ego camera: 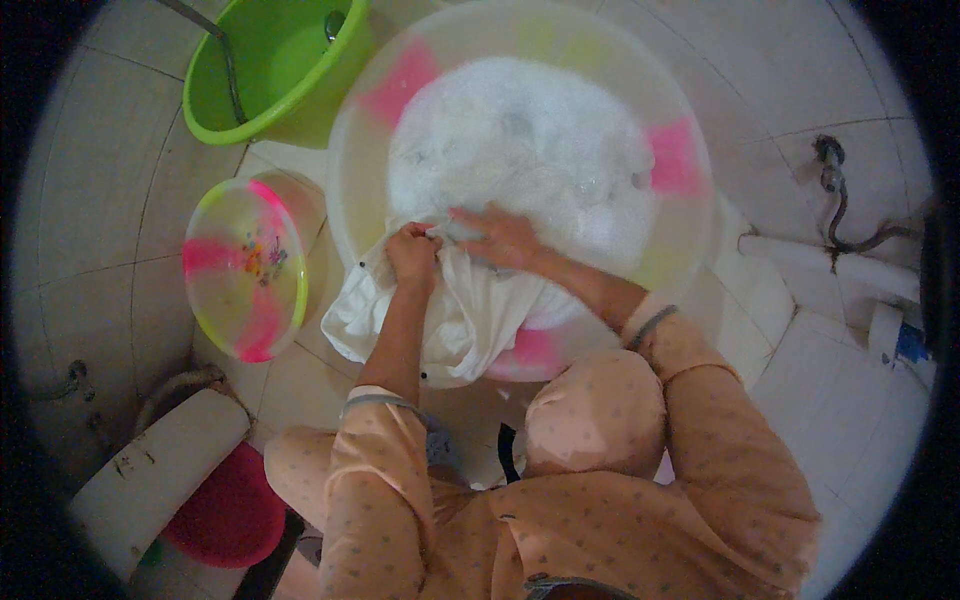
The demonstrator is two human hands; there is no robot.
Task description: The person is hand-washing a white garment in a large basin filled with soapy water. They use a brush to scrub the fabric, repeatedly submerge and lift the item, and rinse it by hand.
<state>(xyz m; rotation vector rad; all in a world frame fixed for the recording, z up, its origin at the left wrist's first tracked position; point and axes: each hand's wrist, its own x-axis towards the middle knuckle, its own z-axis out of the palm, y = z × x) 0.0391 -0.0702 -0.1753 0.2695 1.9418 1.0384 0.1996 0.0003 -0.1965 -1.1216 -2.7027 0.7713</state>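
A white garment (472, 315) with small dark buttons or snaps hangs over the near rim of a large translucent plastic tub (360, 157) with pink patches. My left hand (412, 257) pinches the cloth at the tub's near left side. Just right of it, my right hand (499, 236) lies over the cloth with its fingers spread, slightly blurred; whether it grips the fabric I cannot tell. White suds (525, 112) cover the water in the tub. Part of the garment runs into the foam and is hidden there.
A green tub (277, 67) with a hose (230, 82) in it stands at upper left. Beside the large tub, a smaller pink-and-yellow basin (225, 285) leans tilted. A red basin (232, 517) sits at lower left by a white lid-like panel (165, 450). A wall pipe (832, 262) runs at right.
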